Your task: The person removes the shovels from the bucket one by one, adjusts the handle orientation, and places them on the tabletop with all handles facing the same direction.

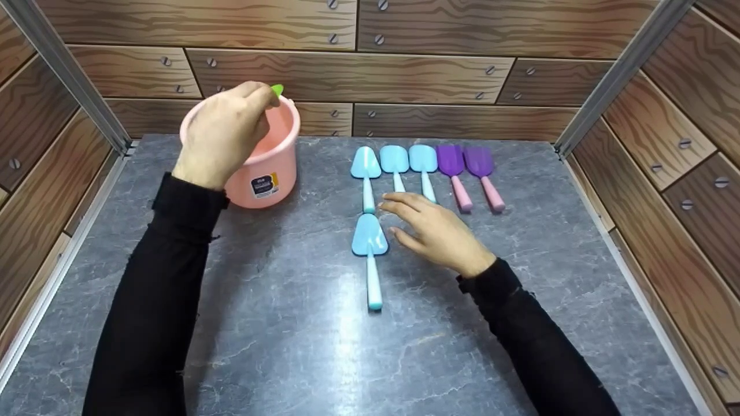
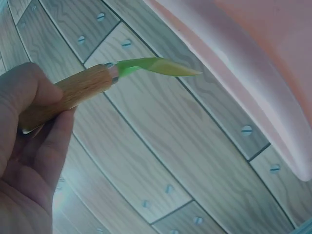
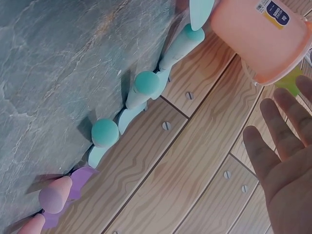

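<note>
My left hand [image 1: 225, 127] is over the pink bucket [image 1: 263, 185] and pinches the wooden handle of a green-bladed trowel [image 2: 87, 87]. In the left wrist view the blade [image 2: 161, 67] points towards the bucket's rim, and in the head view just its green tip shows. My right hand [image 1: 439, 234] hovers with fingers spread, holding nothing, beside a light-blue trowel [image 1: 370, 237] in front of the row. Behind it lie another blue trowel [image 1: 366, 163], two square-ended blue shovels [image 1: 394, 159] and two purple shovels with pink handles [image 1: 478, 162].
A grey marbled tabletop [image 1: 277, 323] carries everything. Wood-patterned panels [image 1: 347, 72] stand behind and on both sides, with metal corner posts [image 1: 624, 69]. The bucket stands at the back left, left of the row of shovels.
</note>
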`<state>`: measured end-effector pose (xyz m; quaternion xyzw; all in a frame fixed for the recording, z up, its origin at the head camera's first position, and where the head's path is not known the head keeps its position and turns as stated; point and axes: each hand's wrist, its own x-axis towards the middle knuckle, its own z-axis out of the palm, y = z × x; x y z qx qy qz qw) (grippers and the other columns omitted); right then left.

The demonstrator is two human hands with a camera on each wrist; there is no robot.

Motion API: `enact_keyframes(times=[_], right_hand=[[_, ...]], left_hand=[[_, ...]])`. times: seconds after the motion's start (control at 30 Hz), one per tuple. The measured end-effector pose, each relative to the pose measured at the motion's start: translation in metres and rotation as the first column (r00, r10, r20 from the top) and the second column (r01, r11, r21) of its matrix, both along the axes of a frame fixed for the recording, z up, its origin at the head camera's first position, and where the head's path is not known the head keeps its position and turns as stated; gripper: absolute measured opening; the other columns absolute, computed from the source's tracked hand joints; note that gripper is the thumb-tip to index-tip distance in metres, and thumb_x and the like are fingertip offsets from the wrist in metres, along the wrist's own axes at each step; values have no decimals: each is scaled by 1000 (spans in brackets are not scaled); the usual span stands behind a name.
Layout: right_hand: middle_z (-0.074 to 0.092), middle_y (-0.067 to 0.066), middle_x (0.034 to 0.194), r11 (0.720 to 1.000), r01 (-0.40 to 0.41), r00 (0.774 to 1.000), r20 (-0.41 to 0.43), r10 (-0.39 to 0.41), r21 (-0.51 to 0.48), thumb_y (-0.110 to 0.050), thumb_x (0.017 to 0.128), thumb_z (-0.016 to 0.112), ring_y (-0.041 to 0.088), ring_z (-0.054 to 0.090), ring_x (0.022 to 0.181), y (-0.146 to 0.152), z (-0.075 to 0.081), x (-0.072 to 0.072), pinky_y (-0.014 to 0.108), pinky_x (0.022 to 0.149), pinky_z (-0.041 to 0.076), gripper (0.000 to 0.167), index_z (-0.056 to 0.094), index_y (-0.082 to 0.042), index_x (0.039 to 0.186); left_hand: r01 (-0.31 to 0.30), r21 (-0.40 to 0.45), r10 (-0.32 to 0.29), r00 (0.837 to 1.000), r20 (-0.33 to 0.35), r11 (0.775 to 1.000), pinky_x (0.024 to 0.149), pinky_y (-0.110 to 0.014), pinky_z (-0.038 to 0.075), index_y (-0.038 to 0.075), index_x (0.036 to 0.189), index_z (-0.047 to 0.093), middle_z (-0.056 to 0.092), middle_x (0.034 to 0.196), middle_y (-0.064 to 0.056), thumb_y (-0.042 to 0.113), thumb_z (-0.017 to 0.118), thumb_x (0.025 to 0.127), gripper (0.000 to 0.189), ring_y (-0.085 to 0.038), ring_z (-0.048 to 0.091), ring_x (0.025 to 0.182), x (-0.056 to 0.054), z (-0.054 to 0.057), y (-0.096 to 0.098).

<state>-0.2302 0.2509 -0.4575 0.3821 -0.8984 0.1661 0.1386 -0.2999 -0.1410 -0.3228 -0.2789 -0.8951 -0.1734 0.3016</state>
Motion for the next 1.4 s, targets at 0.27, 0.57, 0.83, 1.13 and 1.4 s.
enact_keyframes(times=[0.27, 0.57, 0.83, 1.13, 1.4], right_hand=[[69, 15, 167, 1000, 17, 1000, -11, -17, 10, -22, 112, 81, 37, 68, 155, 3, 2, -1, 55, 131, 58, 52, 68, -10, 161], [66, 15, 171, 997, 67, 998, 3, -68, 41, -36, 118, 72, 38, 64, 160, 8, 3, -2, 56, 138, 52, 53, 66, -11, 165], [65, 14, 173, 995, 90, 996, 13, -91, 39, -40, 119, 70, 38, 62, 163, 11, 4, -1, 56, 140, 49, 55, 64, -13, 167], [65, 15, 173, 994, 100, 994, 29, -101, 33, -40, 118, 72, 40, 61, 163, 12, 2, -1, 60, 138, 51, 57, 64, -12, 167], [66, 17, 172, 995, 99, 995, 27, -100, 19, -36, 116, 76, 42, 62, 162, 12, 0, -2, 60, 138, 51, 57, 65, -10, 165]], left_hand=[[98, -78, -107, 986, -126, 992, 100, -55, 74, -8, 126, 78, 83, 135, -26, -18, 65, 107, 26, -45, 84, 122, 10, -3, 18], [95, -191, -138, 966, -221, 977, 90, -49, 76, -6, 128, 80, 85, 134, -22, -10, 67, 112, 22, -40, 87, 112, 16, -14, 41], [101, -261, -154, 969, -191, 960, 98, -49, 75, -4, 134, 81, 85, 136, -21, -13, 69, 108, 30, -40, 87, 120, 16, -32, 57], [82, -332, -118, 989, -90, 940, 87, -46, 77, -3, 126, 83, 86, 128, -18, -17, 70, 105, 29, -39, 88, 110, 9, -52, 72], [44, -383, -55, 998, -17, 923, 72, -52, 75, 0, 109, 84, 83, 107, -14, -11, 72, 105, 17, -40, 88, 90, 0, -79, 85]])
